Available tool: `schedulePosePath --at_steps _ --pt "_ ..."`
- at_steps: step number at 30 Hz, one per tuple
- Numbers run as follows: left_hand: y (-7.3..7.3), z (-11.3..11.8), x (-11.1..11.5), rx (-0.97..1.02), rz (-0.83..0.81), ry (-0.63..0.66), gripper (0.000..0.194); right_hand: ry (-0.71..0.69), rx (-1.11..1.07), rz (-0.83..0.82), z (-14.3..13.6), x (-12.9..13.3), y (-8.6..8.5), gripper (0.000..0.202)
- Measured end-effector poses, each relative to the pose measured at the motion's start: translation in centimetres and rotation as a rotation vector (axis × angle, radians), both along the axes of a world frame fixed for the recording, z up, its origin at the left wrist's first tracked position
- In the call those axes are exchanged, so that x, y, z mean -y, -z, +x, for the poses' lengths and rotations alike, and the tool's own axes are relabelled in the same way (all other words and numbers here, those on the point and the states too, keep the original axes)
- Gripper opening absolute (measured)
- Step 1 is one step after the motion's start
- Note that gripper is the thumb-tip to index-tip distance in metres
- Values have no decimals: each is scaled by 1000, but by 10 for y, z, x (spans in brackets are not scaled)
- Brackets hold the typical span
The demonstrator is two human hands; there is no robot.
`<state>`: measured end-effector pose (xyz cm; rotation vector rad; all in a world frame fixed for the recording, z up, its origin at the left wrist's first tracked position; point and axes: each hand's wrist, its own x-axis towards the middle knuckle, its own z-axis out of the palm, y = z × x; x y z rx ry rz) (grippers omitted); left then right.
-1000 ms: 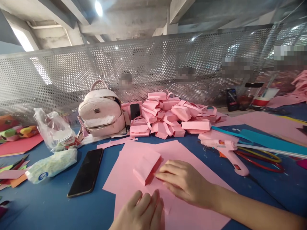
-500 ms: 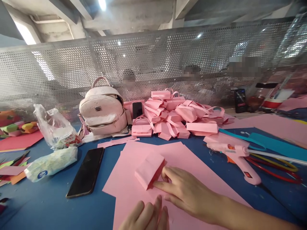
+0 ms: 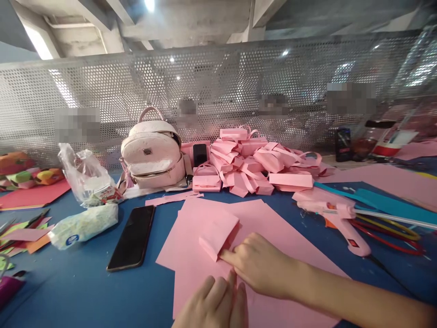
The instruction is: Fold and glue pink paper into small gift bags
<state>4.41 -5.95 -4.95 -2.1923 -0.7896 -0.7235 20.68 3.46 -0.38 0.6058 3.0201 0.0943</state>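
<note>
A small folded pink paper bag (image 3: 218,230) lies tilted on larger pink paper sheets (image 3: 273,228), its open side turned right toward me. My right hand (image 3: 259,264) is at that opening, index finger reaching into the lower corner and the other fingers curled; whether the thumb pinches the paper is hidden. Just below, my left hand (image 3: 215,303) has loosely bent fingers, a little apart, with nothing visible in them. Its index fingertip meets the fingers of my right hand. The lower part of my left hand is cut off by the frame.
Behind the sheets are a heap of pink paper bags (image 3: 252,159) and a pale pink backpack (image 3: 152,155). To the left lie a black phone (image 3: 131,239) and a tissue pack (image 3: 85,225). A pink glue gun (image 3: 344,223) with its cord lies right. A perforated metal screen (image 3: 218,77) stands behind.
My right hand's fingers have curled in more, with the index finger further at the bag's opening. The bag looks flatter. The whole view has shifted slightly.
</note>
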Motion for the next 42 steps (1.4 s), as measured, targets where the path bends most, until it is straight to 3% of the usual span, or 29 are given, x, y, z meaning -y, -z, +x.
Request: schedulePosePath --at_steps 4,12,26,42 --pt "2 0 1 -16 14 18 16 -33 7 36 -7 -1 -5 25" --pt "4 -2 1 -54 16 6 15 -82 -28 85 -7 2 -5 41" --pt "6 0 1 -38 11 15 12 -62 -40 74 -4 4 -8 23" --pt "6 1 -2 5 22 12 15 -60 -22 21 3 6 -13 36"
